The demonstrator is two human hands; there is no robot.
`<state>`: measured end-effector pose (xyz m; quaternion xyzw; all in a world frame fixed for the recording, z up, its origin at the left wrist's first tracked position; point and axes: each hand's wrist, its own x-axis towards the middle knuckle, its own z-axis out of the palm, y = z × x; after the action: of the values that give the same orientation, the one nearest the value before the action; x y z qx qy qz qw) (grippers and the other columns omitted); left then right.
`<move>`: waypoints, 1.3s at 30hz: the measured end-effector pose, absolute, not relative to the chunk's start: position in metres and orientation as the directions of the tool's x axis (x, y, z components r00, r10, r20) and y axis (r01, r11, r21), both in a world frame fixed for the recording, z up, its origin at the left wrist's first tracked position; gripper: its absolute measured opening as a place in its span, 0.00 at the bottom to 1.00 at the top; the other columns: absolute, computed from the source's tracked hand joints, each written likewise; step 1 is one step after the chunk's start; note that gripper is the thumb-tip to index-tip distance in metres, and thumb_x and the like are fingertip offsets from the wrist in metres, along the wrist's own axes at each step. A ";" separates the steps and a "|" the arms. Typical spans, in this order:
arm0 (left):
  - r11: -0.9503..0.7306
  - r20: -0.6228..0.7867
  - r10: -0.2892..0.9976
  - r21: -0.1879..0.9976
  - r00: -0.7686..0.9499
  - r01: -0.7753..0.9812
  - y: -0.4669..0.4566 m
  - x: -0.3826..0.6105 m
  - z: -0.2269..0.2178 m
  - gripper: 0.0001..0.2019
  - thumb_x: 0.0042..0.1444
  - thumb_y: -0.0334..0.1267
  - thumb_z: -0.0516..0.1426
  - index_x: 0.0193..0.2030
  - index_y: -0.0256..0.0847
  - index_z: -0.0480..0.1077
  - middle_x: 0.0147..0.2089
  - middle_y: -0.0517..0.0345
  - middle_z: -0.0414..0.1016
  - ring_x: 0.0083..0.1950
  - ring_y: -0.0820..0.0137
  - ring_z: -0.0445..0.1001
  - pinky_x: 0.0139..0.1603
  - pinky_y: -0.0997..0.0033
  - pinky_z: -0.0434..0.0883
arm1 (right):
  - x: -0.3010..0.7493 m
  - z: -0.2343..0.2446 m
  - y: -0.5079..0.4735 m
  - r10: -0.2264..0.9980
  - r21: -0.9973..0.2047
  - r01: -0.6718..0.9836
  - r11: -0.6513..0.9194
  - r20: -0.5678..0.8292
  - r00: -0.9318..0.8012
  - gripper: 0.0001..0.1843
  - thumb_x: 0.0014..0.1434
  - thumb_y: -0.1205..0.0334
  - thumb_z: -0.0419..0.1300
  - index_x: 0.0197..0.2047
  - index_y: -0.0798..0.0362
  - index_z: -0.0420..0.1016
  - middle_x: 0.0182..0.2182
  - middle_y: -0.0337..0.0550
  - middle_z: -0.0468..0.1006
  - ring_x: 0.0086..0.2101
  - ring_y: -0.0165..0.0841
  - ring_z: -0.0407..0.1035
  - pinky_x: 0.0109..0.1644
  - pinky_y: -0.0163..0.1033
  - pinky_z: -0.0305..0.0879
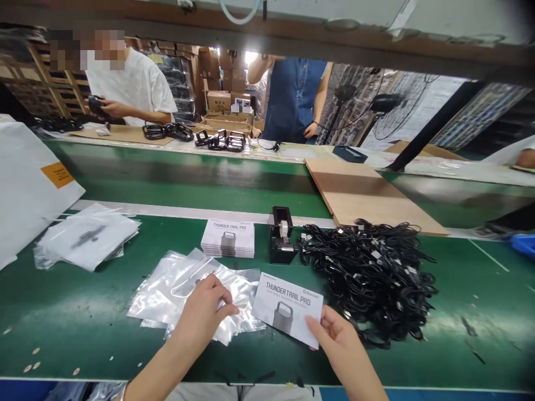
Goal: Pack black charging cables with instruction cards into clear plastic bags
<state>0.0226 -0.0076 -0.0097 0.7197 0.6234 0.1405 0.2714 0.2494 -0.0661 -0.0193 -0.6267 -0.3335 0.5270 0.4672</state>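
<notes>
Nearer than tape dispenser (281, 238): right hand (340, 341) pinches booklet (288, 307) by edge, cover readable — left hand (204, 309) apart, over bags (161, 287), grip unclear.

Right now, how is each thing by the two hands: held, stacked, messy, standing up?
Right hand: fingers closed on the leaflet.
Leaflet: held, printed side up.
Left hand: touching the clear bags; grip unclear.
Clear bags: overlapping in a loose pile.
Leaflet stack: stacked, printed side up.
Tape dispenser: standing, roll loaded.
Black cables: heaped, messy.
</notes>
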 end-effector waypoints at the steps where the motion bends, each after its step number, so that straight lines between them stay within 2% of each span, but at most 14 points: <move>1: -0.086 -0.136 0.971 0.562 0.195 0.822 -0.008 0.023 -0.010 0.06 0.48 0.39 0.57 0.24 0.43 0.72 0.32 0.57 0.69 0.38 0.62 0.69 0.37 0.64 0.66 | 0.249 -0.020 -0.066 0.911 -0.939 -0.072 -0.337 -0.344 0.228 0.19 0.43 0.48 0.62 0.34 0.54 0.73 0.28 0.44 0.77 0.25 0.34 0.66 0.26 0.35 0.61; 4: -0.124 -0.097 0.972 0.556 0.212 0.822 -0.010 0.025 -0.012 0.09 0.51 0.41 0.55 0.24 0.43 0.72 0.32 0.57 0.69 0.36 0.63 0.70 0.35 0.66 0.66 | 0.250 -0.024 -0.068 0.912 -0.941 -0.065 -0.331 -0.337 0.236 0.21 0.43 0.46 0.62 0.34 0.54 0.73 0.30 0.45 0.77 0.27 0.35 0.67 0.27 0.36 0.62; 7: -0.150 -0.049 0.976 0.550 0.211 0.821 -0.012 0.026 -0.015 0.06 0.46 0.42 0.58 0.26 0.43 0.72 0.33 0.57 0.69 0.36 0.63 0.70 0.36 0.66 0.66 | 0.252 -0.029 -0.071 0.923 -0.941 -0.062 -0.332 -0.337 0.185 0.21 0.44 0.46 0.62 0.34 0.55 0.73 0.31 0.46 0.77 0.28 0.35 0.67 0.26 0.35 0.61; 10: -0.132 -0.070 0.977 0.544 0.202 0.829 -0.012 0.025 -0.015 0.06 0.47 0.41 0.57 0.25 0.43 0.72 0.32 0.58 0.68 0.34 0.65 0.70 0.35 0.66 0.66 | 0.252 -0.030 -0.072 0.933 -0.944 -0.089 -0.318 -0.328 0.146 0.20 0.46 0.48 0.62 0.35 0.56 0.72 0.31 0.46 0.77 0.26 0.33 0.66 0.26 0.33 0.61; 16: -0.169 -0.055 0.968 0.575 0.244 0.800 -0.014 0.024 -0.009 0.15 0.55 0.41 0.48 0.24 0.42 0.71 0.31 0.58 0.67 0.31 0.69 0.69 0.32 0.69 0.66 | 0.237 -0.022 -0.075 0.907 -0.933 -0.168 -0.318 -0.351 0.234 0.20 0.43 0.47 0.63 0.32 0.55 0.72 0.30 0.45 0.77 0.24 0.32 0.65 0.22 0.33 0.61; 20: -0.197 -0.029 0.965 0.580 0.262 0.790 -0.018 0.025 -0.008 0.15 0.56 0.40 0.47 0.25 0.41 0.70 0.32 0.57 0.66 0.31 0.69 0.69 0.33 0.69 0.66 | 0.227 -0.023 -0.073 0.910 -0.929 -0.190 -0.318 -0.355 0.213 0.21 0.45 0.46 0.62 0.34 0.55 0.70 0.32 0.46 0.78 0.25 0.33 0.67 0.23 0.33 0.63; 26: -0.205 0.003 0.968 0.576 0.249 0.791 -0.022 0.026 -0.012 0.14 0.56 0.38 0.46 0.25 0.41 0.69 0.32 0.58 0.66 0.33 0.69 0.69 0.33 0.70 0.67 | 0.217 -0.036 -0.074 0.902 -0.937 -0.135 -0.321 -0.346 0.260 0.22 0.46 0.44 0.60 0.35 0.54 0.69 0.33 0.47 0.77 0.30 0.36 0.70 0.26 0.36 0.69; 28: -0.210 0.014 0.968 0.584 0.249 0.784 -0.023 0.026 -0.014 0.14 0.57 0.39 0.46 0.25 0.42 0.68 0.31 0.58 0.65 0.33 0.69 0.69 0.33 0.70 0.67 | 0.214 -0.035 -0.077 0.896 -0.936 -0.122 -0.329 -0.351 0.272 0.23 0.45 0.45 0.60 0.37 0.55 0.69 0.30 0.46 0.77 0.25 0.34 0.69 0.23 0.35 0.67; 30: -0.201 0.019 0.971 0.607 0.239 0.769 -0.024 0.025 -0.016 0.14 0.58 0.40 0.46 0.28 0.42 0.68 0.32 0.58 0.66 0.33 0.69 0.69 0.33 0.70 0.67 | 0.212 -0.033 -0.082 0.886 -0.922 -0.103 -0.372 -0.386 0.257 0.23 0.45 0.47 0.60 0.39 0.57 0.70 0.21 0.43 0.76 0.18 0.31 0.65 0.18 0.33 0.63; 33: -0.169 0.024 0.979 0.658 0.204 0.733 -0.027 0.024 -0.017 0.10 0.57 0.40 0.47 0.35 0.43 0.68 0.34 0.58 0.67 0.32 0.70 0.69 0.33 0.71 0.68 | 0.213 -0.033 -0.094 0.859 -0.872 -0.064 -0.485 -0.489 0.151 0.22 0.46 0.48 0.60 0.36 0.59 0.70 0.10 0.36 0.68 0.11 0.27 0.60 0.14 0.31 0.58; 39: -0.207 0.022 0.967 0.652 0.255 0.729 -0.032 0.021 -0.019 0.07 0.55 0.40 0.50 0.35 0.43 0.67 0.34 0.58 0.67 0.32 0.70 0.69 0.34 0.70 0.69 | 0.214 -0.045 -0.106 0.801 -0.800 -0.031 -0.599 -0.598 -0.034 0.23 0.46 0.47 0.58 0.35 0.61 0.68 0.08 0.33 0.66 0.10 0.25 0.60 0.12 0.27 0.56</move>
<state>0.0208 -0.0322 -0.0194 0.7448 0.5693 0.2206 0.2694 0.2143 -0.1059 -0.0451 -0.6164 -0.3122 0.6475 0.3213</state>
